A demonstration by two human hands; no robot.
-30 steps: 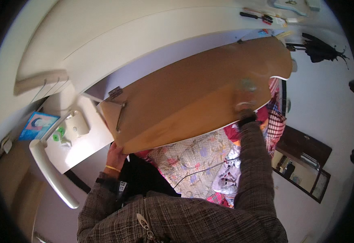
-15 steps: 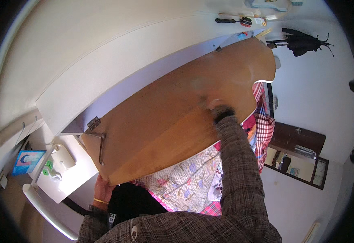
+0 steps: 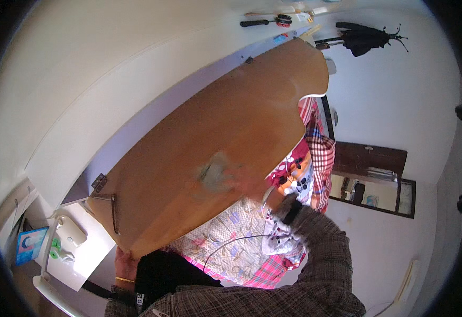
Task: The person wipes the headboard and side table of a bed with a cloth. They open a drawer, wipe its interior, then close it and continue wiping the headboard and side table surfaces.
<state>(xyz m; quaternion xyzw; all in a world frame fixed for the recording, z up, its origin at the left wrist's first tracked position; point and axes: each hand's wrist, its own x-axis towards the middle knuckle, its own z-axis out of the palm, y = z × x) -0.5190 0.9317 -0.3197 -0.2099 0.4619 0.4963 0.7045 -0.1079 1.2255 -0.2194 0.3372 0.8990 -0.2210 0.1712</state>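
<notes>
A large brown wooden panel with a curved cutout at its far right end stands out from a pale cabinet on hinges. At its near left corner, my left hand is closed round the edge, with a yellow bangle on the wrist. My right hand, blurred by motion, presses a grey-green cloth on the middle of the panel's face. Its fingers are smeared, but the cloth lies under and ahead of them. A pale bangle circles the right wrist, next to a dark cuff.
A metal hinge and a folding stay sit at the panel's left end. Below lies a patterned quilt with bunched bedding. At left, a white table bears a white device and small green items. A dark coat rack stands far right.
My right hand and the cloth have swept toward me and left across the panel. The whole view has shifted, so the panel sits further left. My left hand stays at the corner.
</notes>
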